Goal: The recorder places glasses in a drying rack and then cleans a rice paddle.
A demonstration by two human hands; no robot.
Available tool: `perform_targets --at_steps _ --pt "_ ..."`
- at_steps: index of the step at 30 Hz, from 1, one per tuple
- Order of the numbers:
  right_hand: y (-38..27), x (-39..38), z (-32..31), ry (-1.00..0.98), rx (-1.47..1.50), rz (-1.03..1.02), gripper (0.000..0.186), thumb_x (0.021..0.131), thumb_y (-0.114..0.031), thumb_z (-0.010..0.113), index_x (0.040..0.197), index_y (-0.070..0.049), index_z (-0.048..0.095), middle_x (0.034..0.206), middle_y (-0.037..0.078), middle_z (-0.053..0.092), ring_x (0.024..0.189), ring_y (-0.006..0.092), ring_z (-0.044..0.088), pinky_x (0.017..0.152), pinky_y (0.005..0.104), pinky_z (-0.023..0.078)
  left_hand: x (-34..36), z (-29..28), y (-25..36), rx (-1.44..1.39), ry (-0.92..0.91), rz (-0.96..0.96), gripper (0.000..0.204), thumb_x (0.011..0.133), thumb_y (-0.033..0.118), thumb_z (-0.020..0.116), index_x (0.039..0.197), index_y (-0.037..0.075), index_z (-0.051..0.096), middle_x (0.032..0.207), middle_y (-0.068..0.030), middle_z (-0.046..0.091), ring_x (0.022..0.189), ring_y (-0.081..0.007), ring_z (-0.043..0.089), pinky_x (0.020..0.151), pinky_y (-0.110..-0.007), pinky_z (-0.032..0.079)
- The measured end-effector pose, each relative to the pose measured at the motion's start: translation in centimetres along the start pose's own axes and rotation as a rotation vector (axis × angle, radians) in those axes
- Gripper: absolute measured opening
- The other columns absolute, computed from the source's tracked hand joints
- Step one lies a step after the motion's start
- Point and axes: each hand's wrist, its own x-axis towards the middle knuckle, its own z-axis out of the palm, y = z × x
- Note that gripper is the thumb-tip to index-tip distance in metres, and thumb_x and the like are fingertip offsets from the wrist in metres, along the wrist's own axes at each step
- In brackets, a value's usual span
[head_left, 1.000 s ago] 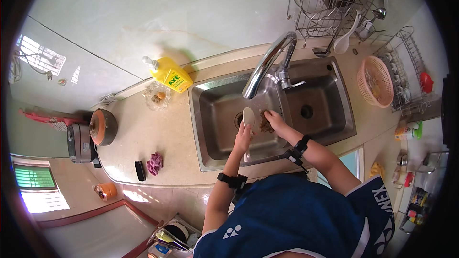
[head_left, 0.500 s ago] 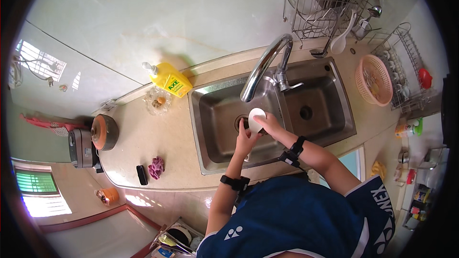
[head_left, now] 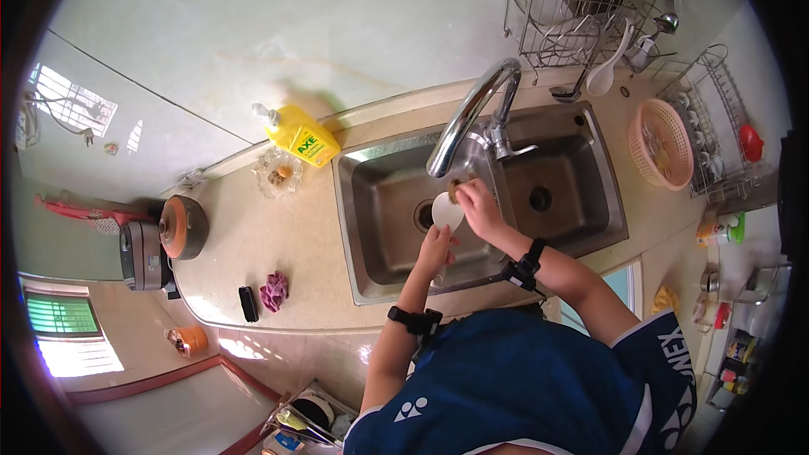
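Note:
My left hand (head_left: 436, 247) grips a small white dish (head_left: 446, 212) over the left basin of the steel sink (head_left: 362, 207). My right hand (head_left: 477, 206) pinches a brown scrubber (head_left: 454, 190) at the dish's upper edge, just below the curved chrome faucet (head_left: 476, 101). The right basin (head_left: 560, 173) lies beside my right forearm. A yellow soap bottle (head_left: 305, 136) stands behind the sink's left corner, next to a clear glass dish (head_left: 278, 160) holding small lumps.
Left on the counter (head_left: 236, 261): lidded pot (head_left: 184, 240), appliance (head_left: 139, 254), purple cloth (head_left: 273, 291), black object (head_left: 247, 303). Wire racks (head_left: 573, 42) with utensils and a pink basket (head_left: 642, 147) stand behind and right.
My right hand has moved left and up, bringing the scrubber onto the white dish. The dish has changed its tilt in my left hand, now showing its round face.

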Motion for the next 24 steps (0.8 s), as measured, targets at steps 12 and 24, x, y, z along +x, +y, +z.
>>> perform_targets --at_steps 12,24 --pt "0.9 -0.4 2.6 -0.245 -0.155 -0.233 0.006 0.068 -0.006 0.056 0.073 -0.005 0.058 0.073 0.011 0.050 0.070 0.0268 0.050 0.060 0.0343 0.041 1.3 -0.3 -1.6 0.457 0.249 0.043 0.026 0.083 0.026 0.041 0.078 0.001 0.044 0.061 -0.0135 0.053 0.056 -0.0266 0.053 0.052 -0.036 0.041" --pt "1.9 -0.5 2.9 -0.376 -0.032 -0.262 0.004 0.066 -0.006 0.057 0.069 -0.004 0.057 0.073 0.010 0.051 0.072 0.0268 0.050 0.061 0.0347 0.041 1.0 -0.7 -1.7 0.649 0.289 0.231 0.021 0.084 0.023 0.037 0.081 0.002 0.043 0.072 -0.0238 0.053 0.072 -0.0411 0.051 0.062 -0.048 0.039"
